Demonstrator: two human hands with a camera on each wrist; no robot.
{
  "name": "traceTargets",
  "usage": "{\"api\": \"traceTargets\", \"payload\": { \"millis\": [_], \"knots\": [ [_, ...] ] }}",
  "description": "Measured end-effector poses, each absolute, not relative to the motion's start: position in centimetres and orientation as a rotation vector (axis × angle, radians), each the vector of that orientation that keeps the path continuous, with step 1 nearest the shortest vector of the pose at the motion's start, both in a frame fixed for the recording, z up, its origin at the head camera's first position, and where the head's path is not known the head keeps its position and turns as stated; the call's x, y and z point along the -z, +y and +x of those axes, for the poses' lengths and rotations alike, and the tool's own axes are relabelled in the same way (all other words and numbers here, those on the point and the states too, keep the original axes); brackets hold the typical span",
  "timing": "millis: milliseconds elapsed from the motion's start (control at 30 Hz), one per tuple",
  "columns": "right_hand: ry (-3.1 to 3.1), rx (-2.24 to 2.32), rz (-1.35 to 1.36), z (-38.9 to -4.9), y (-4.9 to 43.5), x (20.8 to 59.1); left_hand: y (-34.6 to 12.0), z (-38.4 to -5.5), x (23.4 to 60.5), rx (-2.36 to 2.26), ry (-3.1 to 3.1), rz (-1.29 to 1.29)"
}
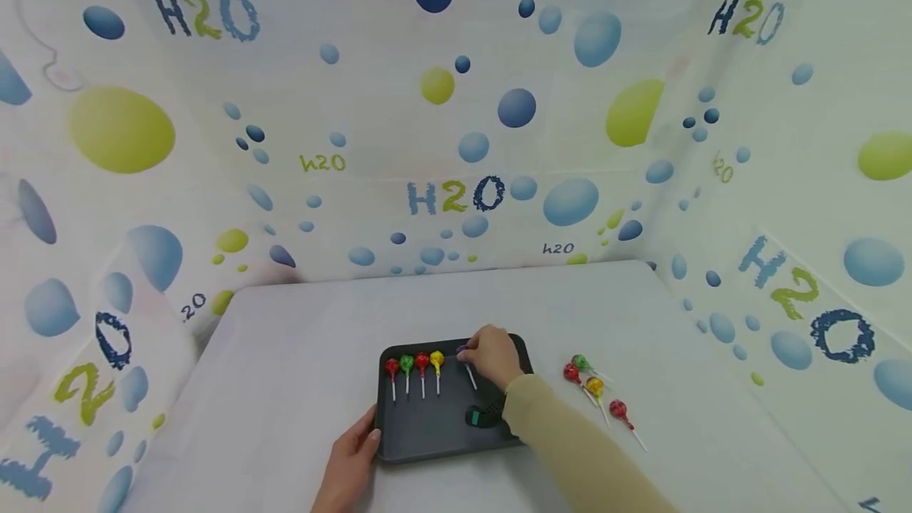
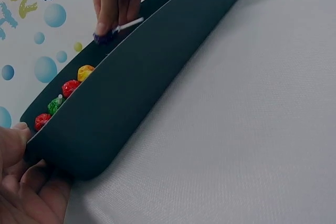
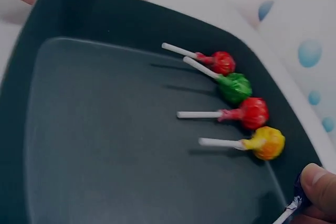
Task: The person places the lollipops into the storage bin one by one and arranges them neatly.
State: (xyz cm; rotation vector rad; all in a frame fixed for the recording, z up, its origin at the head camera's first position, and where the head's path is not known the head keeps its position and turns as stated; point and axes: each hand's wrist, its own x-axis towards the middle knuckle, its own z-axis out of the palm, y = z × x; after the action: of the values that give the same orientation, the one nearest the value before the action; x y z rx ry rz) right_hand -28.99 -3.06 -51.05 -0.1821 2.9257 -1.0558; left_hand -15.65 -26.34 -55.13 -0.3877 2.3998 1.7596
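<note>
My right hand (image 1: 493, 356) pinches a dark purple lollipop (image 2: 106, 37) by its wrapped head, over the far part of a dark grey tray (image 1: 427, 438). Its white stick points toward the near side. My left hand (image 1: 351, 450) grips the tray's left rim, thumb on top and fingers beneath, as the left wrist view shows. Inside the tray a red lollipop (image 3: 223, 63), a green lollipop (image 3: 234, 88), another red lollipop (image 3: 253, 113) and a yellow lollipop (image 3: 269, 143) lie in a row along the far wall, sticks toward me.
Right of the tray, on the white table (image 1: 299, 355), lie a green lollipop (image 1: 580, 362), a red lollipop (image 1: 571, 372), a yellow lollipop (image 1: 594, 387) and another red lollipop (image 1: 618, 409). A bubble-patterned curtain (image 1: 370, 101) hangs behind and at both sides.
</note>
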Motion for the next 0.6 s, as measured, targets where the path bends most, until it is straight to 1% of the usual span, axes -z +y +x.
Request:
{"api": "traceTargets", "payload": {
  "millis": [233, 600],
  "knots": [
    [3.023, 0.986, -0.16, -29.1, -5.4, 52.5, -26.4, -15.8, 55.2, -1.766, 2.405, -0.384],
    [3.116, 0.838, -0.146, -29.0, -7.1, 52.7, -26.5, -15.9, 55.2, -1.767, 2.385, -0.4]
  ]
}}
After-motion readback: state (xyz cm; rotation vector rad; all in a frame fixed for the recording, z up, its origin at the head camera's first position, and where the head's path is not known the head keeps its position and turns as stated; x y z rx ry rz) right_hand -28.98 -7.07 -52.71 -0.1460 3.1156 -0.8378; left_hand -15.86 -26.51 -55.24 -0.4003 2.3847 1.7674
